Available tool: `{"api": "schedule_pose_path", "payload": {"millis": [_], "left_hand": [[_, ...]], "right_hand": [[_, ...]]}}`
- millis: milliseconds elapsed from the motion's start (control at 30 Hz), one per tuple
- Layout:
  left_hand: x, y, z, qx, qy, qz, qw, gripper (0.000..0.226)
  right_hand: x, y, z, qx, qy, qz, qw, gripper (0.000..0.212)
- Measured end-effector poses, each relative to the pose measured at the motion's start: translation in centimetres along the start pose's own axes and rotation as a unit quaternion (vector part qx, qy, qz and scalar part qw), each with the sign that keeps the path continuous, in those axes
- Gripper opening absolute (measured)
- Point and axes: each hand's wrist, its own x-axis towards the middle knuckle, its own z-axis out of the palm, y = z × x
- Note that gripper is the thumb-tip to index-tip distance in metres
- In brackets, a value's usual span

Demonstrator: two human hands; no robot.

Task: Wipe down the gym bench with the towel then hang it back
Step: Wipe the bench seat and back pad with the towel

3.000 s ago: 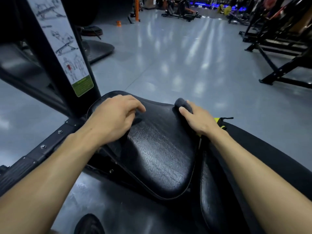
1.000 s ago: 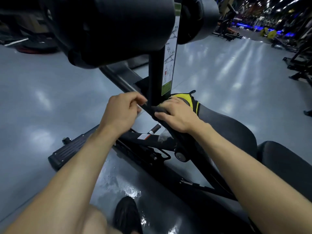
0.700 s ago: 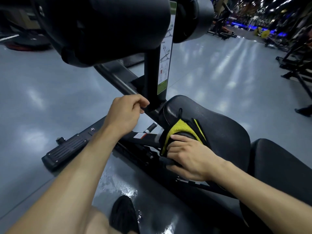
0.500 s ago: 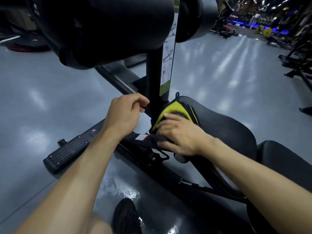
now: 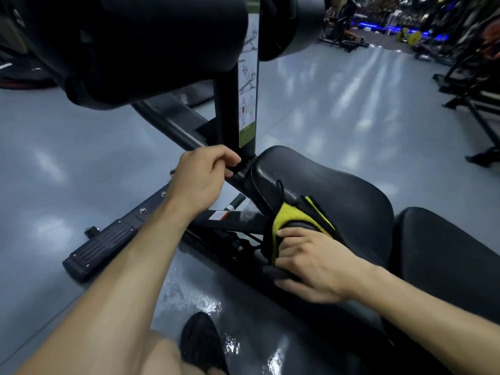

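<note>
Towel (image 5: 284,220) on seat pad's (image 5: 332,190) near side edge, gripped in your right hand (image 5: 311,262).
Left hand (image 5: 201,175), fingers curled, braces on frame just left of pad; risk: towel's dangling loop snagging underneath hardware.

A padded seat (image 5: 338,196) sits at centre right, with a second pad (image 5: 446,255) just behind it to the right. An upright post (image 5: 230,117) rises at the seat's front end, carrying a sticker (image 5: 247,104) on its right face and roller pads (image 5: 130,44) on top. The left hand (image 5: 200,177) holds the frame at the post's base. The right hand (image 5: 311,263) presses a towel (image 5: 286,220) against the seat's left edge. A foot bar (image 5: 108,242) lies on the floor (image 5: 67,163) to the left. A shoe (image 5: 203,345) is at bottom centre.
</note>
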Motion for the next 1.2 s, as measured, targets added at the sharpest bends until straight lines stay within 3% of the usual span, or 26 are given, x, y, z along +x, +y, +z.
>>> {"api": "schedule_pose_path", "payload": {"millis": [133, 333, 567, 733, 833, 900, 967, 1000, 1100, 1133, 1167, 1200], "left_hand": [[-0.2, 0.7, 0.4, -0.009, 0.002, 0.008, 1.000, 0.041], [-0.7, 2.4, 1.8, -0.017, 0.008, 0.004, 1.000, 0.037], [-2.2, 4.5, 3.1, 0.024, -0.061, 0.026, 0.998, 0.041], [-3.3, 5.8, 4.4, 0.028, -0.098, 0.039, 0.994, 0.044], [-3.7, 6.3, 5.0, 0.023, -0.111, 0.047, 0.992, 0.045], [-3.7, 6.3, 5.2, 0.015, -0.115, 0.048, 0.992, 0.044], [-3.7, 6.2, 5.3, 0.013, -0.116, 0.053, 0.992, 0.042], [-3.6, 6.2, 5.2, 0.014, -0.116, 0.058, 0.992, 0.042], [-3.2, 5.9, 5.2, 0.008, -0.111, 0.067, 0.992, 0.042], [-3.0, 5.8, 5.3, 0.005, -0.111, 0.067, 0.992, 0.041], [-2.8, 5.8, 5.4, 0.004, -0.112, 0.066, 0.992, 0.041], [-2.6, 5.8, 5.6, 0.003, -0.113, 0.066, 0.991, 0.041]], "right_hand": [[0.3, 0.8, -1.0, -0.011, -0.022, 0.001, 1.000, 0.035], [7.2, 1.5, -1.9, -0.053, 0.034, 0.036, 0.997, 0.043], [-4.8, -1.3, 0.5, 0.014, 0.072, 0.052, 0.996, 0.037], [-12.2, -4.4, 2.9, 0.044, 0.101, 0.120, 0.987, 0.036], [-13.5, -5.8, 3.4, 0.116, 0.157, 0.190, 0.962, 0.036], [-13.8, -6.4, 3.2, 0.213, 0.205, 0.241, 0.924, 0.035], [-14.0, -6.9, 2.5, 0.320, 0.289, 0.299, 0.851, 0.029], [-14.0, -6.9, 2.0, 0.370, 0.352, 0.338, 0.790, 0.028], [-12.1, -6.1, 0.2, 0.453, 0.581, 0.422, 0.528, 0.042], [-10.8, -5.8, -0.2, 0.440, 0.622, 0.430, 0.484, 0.038], [-9.1, -5.8, -0.5, 0.407, 0.629, 0.440, 0.496, 0.032], [-7.2, -6.0, -0.4, 0.371, 0.610, 0.442, 0.543, 0.028]]}}
